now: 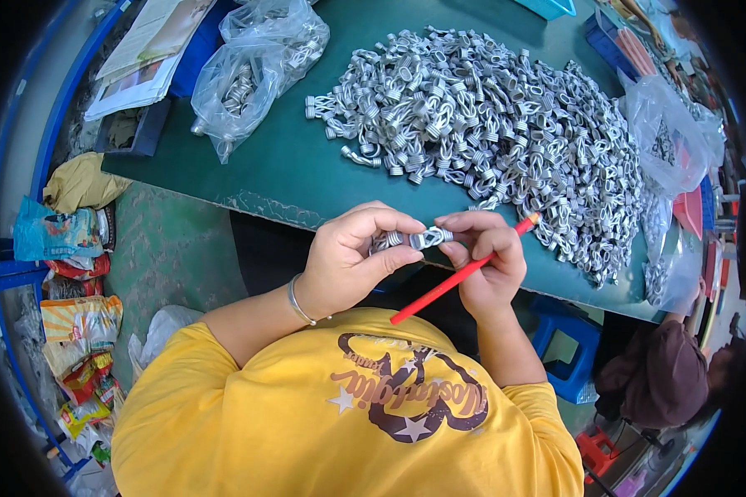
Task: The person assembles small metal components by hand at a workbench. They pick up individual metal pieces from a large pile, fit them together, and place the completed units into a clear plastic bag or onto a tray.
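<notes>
My left hand is closed in front of the table's near edge, pinching small silver metal loop pieces between thumb and fingers. Another silver loop piece with a ribbed end lies between the fingertips of both hands. My right hand grips its far end. Tucked in the same hand is a red pencil-like stick, slanting down toward my shirt. Beyond my hands, a large heap of similar silver loop pieces spreads over the green table. My palms hide part of what they hold.
Clear plastic bags of metal pieces lie at the back left, others at the right. Papers rest over blue bins. A blue stool stands under the table. Another person in dark clothing sits at right.
</notes>
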Demonstrator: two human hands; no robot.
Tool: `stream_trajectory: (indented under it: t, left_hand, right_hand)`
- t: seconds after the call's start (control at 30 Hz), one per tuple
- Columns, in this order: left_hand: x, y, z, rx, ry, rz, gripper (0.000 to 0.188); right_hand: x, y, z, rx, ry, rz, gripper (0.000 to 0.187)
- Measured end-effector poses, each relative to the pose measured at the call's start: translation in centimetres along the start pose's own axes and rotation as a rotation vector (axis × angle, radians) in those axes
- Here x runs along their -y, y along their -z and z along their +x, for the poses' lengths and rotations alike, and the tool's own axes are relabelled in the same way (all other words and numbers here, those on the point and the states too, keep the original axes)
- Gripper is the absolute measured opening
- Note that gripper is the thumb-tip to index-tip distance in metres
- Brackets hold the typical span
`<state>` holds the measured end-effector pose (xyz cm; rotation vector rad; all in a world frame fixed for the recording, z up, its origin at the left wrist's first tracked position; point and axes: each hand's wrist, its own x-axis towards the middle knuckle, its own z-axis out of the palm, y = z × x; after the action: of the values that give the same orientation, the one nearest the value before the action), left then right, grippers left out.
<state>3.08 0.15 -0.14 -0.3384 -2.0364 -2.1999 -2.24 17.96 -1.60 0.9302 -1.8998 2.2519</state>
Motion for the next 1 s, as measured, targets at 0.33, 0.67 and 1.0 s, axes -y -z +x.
stream_trajectory:
  t: [0.33, 0.67, 1.0]
  left_hand:
    - [-1.1, -0.3, 0.4, -0.070, 0.615, -0.653, 0.025]
    - [-0.3, 0.7, 0.3, -0.082, 0.570, -0.741, 0.014]
    - [-0.6, -0.5, 0.6, -0.006, 0.450, -0.145, 0.029]
  right_hand:
    - [2.7, -0.6, 0.4, 0.204, 0.364, -0.208, 0.039]
    - [1.4, 4.2, 2.9, 0.352, 0.226, -0.983, 0.028]
    - [1.8, -0.3, 1.2, -0.091, -0.379, 0.188, 0.024]
